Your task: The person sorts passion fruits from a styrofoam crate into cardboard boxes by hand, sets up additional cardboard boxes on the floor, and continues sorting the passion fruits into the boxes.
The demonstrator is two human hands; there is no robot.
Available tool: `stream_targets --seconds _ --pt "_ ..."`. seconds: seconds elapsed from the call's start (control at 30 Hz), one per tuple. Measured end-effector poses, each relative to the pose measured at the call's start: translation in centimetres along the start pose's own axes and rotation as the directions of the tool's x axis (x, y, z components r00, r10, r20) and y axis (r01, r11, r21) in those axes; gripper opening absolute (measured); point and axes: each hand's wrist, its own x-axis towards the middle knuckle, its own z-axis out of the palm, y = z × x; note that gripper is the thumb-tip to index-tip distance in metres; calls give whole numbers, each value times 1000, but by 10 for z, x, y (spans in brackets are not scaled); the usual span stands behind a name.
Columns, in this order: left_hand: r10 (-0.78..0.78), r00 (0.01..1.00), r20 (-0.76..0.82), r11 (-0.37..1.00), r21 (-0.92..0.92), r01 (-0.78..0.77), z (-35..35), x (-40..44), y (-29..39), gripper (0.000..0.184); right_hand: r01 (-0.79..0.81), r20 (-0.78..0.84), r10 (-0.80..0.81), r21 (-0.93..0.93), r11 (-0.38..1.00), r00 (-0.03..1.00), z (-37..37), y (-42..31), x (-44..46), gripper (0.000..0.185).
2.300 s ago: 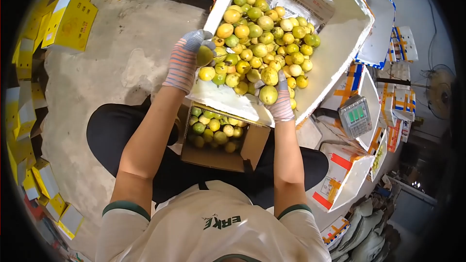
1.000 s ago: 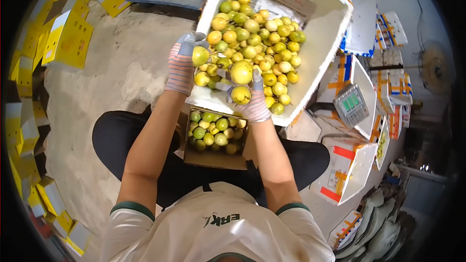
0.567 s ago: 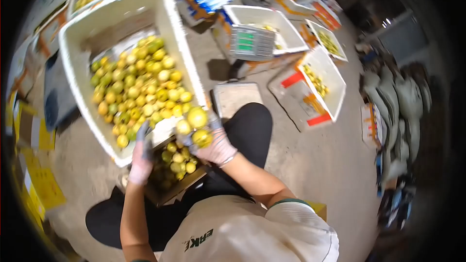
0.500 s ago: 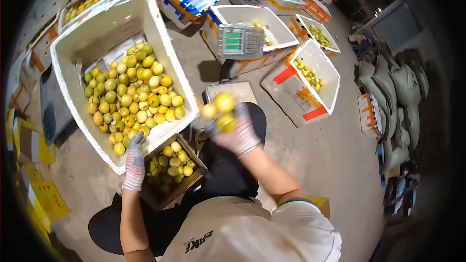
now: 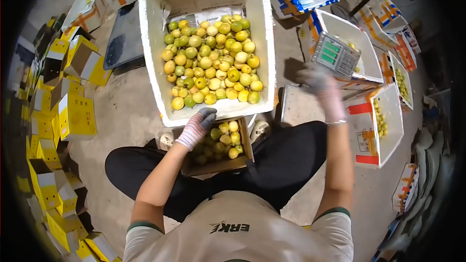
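A big white foam box (image 5: 147, 63) in front of me holds many round yellow-green fruits (image 5: 213, 60) that look like yellow passion fruits. At its near rim is my left hand (image 5: 198, 125), in a striped glove with grey fingertips, fingers stretched along the rim. Below that hand, a cardboard box (image 5: 218, 167) between my legs has more of the same fruits, partly in shadow. My right hand (image 5: 324, 92), also gloved, is out to the right, just below a scale display (image 5: 337, 55) and beside the scale's platform (image 5: 303, 106). Motion smears its fingers; no fruit shows there.
Foam boxes with fruit, one with red tape (image 5: 364, 133), stand at the right. Yellow cartons (image 5: 77, 116) are piled along the left. A dark flat platform (image 5: 124, 39) lies left of the big box. Grey sacks (image 5: 429, 165) are at the far right.
My view has turned, so the boxes appear further right. The right hand, which held several fruits near the scale, is now further out to the right with none visible. The left hand stays by the rim.
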Motion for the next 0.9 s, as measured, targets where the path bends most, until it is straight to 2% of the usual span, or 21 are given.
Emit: stream_targets --seconds 0.03,0.07,0.1,0.13,0.17,0.2,0.23,0.27,0.3,0.4,0.47,0.57,0.63,0.67,0.7,0.73,0.77,0.8,0.83,0.87,0.9 --pt "-16 1000 -17 997 70 17 1 2 -5 28 -140 -14 140 -196 971 990 28 29 14 37" --pt "1 1000 -15 997 74 0 1 4 -14 31 93 191 81 -749 656 978 48 63 38 43" --pt "16 1000 -12 997 76 -15 0 6 -20 35 49 170 136 -779 625 976 74 89 49 49" --pt "-36 999 -27 992 119 39 3 2 -5 39 100 201 176 -882 460 964 94 100 62 56" --pt "-43 998 -38 992 117 47 3 1 -1 39 67 143 187 -930 362 972 108 121 74 58" --pt "-45 998 -38 978 202 52 1 2 1 38 36 87 189 -966 257 978 123 134 86 60" --pt "-48 998 -41 957 286 58 -2 3 1 37 -56 8 259 -970 238 966 132 144 98 63" --pt "31 998 -54 940 340 -11 -4 5 -3 36 -92 -34 272 -975 201 962 139 151 105 64" --pt "26 997 -69 941 337 -1 -8 8 -6 36 -128 -78 283 -978 163 956 144 159 112 64" --pt "143 983 -113 931 353 -95 -14 21 -9 34 -124 -123 10 -990 71 992 149 195 112 67" --pt "119 988 -101 944 319 -81 -16 29 -7 34 -122 -124 -29 -991 61 992 146 200 113 67" --pt "88 992 -92 965 253 -62 -18 38 -13 32 -196 -197 155 -980 -21 968 150 186 117 68" --pt "82 992 -97 974 219 -59 -21 46 -27 30 -219 -218 241 -976 -21 946 154 170 128 68" --pt "24 995 -100 996 92 -15 -22 50 -34 32 -249 -240 322 -968 -17 916 156 168 132 68" --pt "-35 995 -94 999 -38 32 -23 52 -40 34 -277 -255 312 -961 28 915 155 169 133 68" --pt "-38 995 -95 998 -48 34 -25 54 -47 34 -273 -253 316 -962 19 914 156 168 129 68" --pt "-176 978 -110 936 -326 131 -26 55 -37 41 -220 -201 225 -973 63 953 159 161 120 68" --pt "-308 948 -85 789 -580 204 -27 58 -31 47 -159 -145 130 -982 101 981 161 157 111 68" --pt "-319 944 -85 749 -632 196 -29 64 -35 62 -121 -108 91 -982 146 990 169 161 102 69" --pt "-322 943 -86 740 -644 194 -30 63 -31 62 -109 -65 186 -966 236 980 186 139 88 69" --pt "-344 936 -77 637 -751 172 -31 59 -22 63 -4 91 329 -961 278 940 201 125 81 71"
